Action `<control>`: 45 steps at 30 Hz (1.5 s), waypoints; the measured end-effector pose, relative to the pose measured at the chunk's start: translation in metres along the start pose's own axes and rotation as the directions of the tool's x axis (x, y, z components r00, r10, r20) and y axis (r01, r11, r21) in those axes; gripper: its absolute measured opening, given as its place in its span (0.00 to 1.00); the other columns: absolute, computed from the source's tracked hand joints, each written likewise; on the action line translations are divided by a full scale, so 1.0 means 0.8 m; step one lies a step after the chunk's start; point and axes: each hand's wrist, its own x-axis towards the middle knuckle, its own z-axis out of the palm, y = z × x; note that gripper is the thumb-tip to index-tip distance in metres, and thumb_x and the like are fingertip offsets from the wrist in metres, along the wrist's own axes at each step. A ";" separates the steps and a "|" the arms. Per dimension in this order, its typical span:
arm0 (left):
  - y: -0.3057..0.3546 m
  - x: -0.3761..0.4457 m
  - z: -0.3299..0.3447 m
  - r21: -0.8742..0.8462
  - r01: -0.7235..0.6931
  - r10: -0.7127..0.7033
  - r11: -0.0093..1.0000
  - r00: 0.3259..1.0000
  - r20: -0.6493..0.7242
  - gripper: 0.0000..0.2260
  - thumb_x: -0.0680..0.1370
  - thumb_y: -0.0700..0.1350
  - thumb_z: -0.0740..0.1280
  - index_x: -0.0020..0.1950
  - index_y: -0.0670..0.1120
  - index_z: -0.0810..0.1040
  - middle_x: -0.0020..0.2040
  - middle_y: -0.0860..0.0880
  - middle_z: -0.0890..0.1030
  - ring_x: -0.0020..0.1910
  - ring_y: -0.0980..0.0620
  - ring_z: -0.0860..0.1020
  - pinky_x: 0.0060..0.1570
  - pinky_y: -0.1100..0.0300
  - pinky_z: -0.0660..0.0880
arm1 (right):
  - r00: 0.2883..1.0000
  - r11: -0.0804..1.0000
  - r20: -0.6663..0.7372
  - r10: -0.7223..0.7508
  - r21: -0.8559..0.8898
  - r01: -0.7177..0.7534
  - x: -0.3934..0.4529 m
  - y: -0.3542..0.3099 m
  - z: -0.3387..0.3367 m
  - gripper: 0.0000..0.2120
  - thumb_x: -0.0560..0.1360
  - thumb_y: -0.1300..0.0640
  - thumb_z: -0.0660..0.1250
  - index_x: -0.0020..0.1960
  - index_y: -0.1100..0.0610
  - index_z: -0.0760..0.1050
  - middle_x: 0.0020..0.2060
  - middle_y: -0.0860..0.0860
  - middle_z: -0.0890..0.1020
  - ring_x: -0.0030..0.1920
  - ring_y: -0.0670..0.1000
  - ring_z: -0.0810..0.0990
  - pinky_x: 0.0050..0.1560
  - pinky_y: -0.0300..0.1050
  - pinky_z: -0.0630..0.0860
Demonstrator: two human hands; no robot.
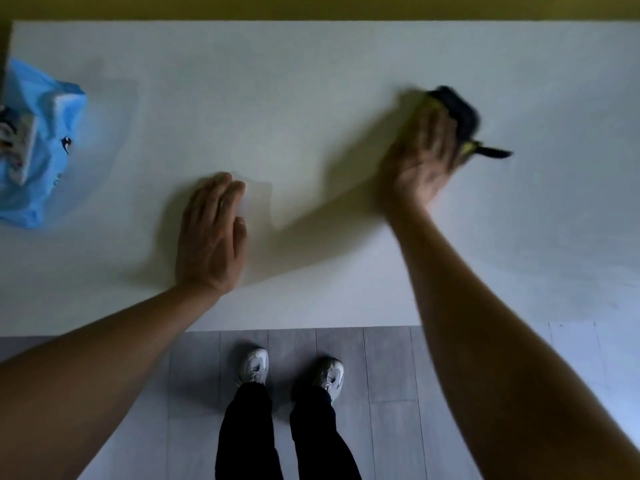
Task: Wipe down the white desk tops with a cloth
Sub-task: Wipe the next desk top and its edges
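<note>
Here the right hand (424, 152) presses down on a dark cloth (457, 116) on the white desk (311, 81). The hand is blurry. Its fingers look spread over the cloth, but I cannot tell if they curl round it. The cloth is on the right part of the desk, far from the near edge. A bit of yellow-green shows at its side, and a dark strip sticks out to the right.

The left hand (211, 237) lies flat on the desk near the front edge, with straight fingers close together. It holds nothing.

A blue bag (38, 161) sits at the far left of the desk, well apart from both hands, with a box inside.

Below the desk, two white shoes (256, 365) stand on a grey floor (388, 368).
</note>
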 end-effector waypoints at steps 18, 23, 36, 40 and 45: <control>0.002 0.003 -0.002 0.001 0.008 -0.008 1.000 1.000 0.009 0.24 0.82 0.43 0.56 0.78 0.40 0.69 0.79 0.39 0.67 0.79 0.38 0.65 0.78 0.41 0.61 | 0.993 0.993 0.085 0.086 -0.086 -0.078 0.062 0.052 -0.016 0.32 0.79 0.44 0.47 0.81 0.51 0.58 0.80 0.50 0.61 0.80 0.53 0.57 0.80 0.55 0.48; 0.003 0.003 -0.003 0.003 0.012 -0.012 1.000 1.000 0.018 0.24 0.82 0.42 0.57 0.78 0.40 0.69 0.79 0.39 0.67 0.79 0.38 0.64 0.79 0.42 0.60 | 0.947 0.942 0.005 -0.322 0.105 0.320 0.003 -0.091 0.039 0.29 0.73 0.53 0.59 0.73 0.61 0.73 0.70 0.59 0.75 0.72 0.62 0.72 0.73 0.67 0.63; 0.005 0.005 -0.007 0.004 0.032 -0.032 0.999 0.997 0.068 0.25 0.81 0.41 0.58 0.79 0.40 0.68 0.80 0.40 0.67 0.80 0.39 0.64 0.79 0.42 0.59 | 0.980 0.996 0.200 0.006 -0.084 0.011 0.125 -0.011 0.022 0.33 0.78 0.45 0.54 0.82 0.51 0.55 0.81 0.50 0.58 0.81 0.53 0.54 0.81 0.54 0.48; 0.004 0.006 -0.009 0.018 0.033 -0.034 0.999 0.997 0.076 0.25 0.82 0.42 0.57 0.80 0.40 0.68 0.80 0.40 0.66 0.80 0.38 0.64 0.80 0.42 0.58 | 0.996 0.997 0.083 0.044 -0.072 -0.038 0.101 -0.083 0.044 0.35 0.74 0.47 0.53 0.79 0.57 0.64 0.77 0.55 0.66 0.78 0.57 0.63 0.78 0.62 0.54; 0.004 0.006 -0.011 0.030 0.038 -0.041 0.999 0.996 0.085 0.24 0.82 0.42 0.57 0.79 0.39 0.69 0.79 0.39 0.68 0.79 0.37 0.65 0.80 0.42 0.59 | 0.791 0.829 0.252 -0.558 0.203 0.521 0.013 -0.217 0.070 0.33 0.74 0.47 0.58 0.78 0.55 0.66 0.77 0.55 0.68 0.78 0.56 0.63 0.79 0.58 0.56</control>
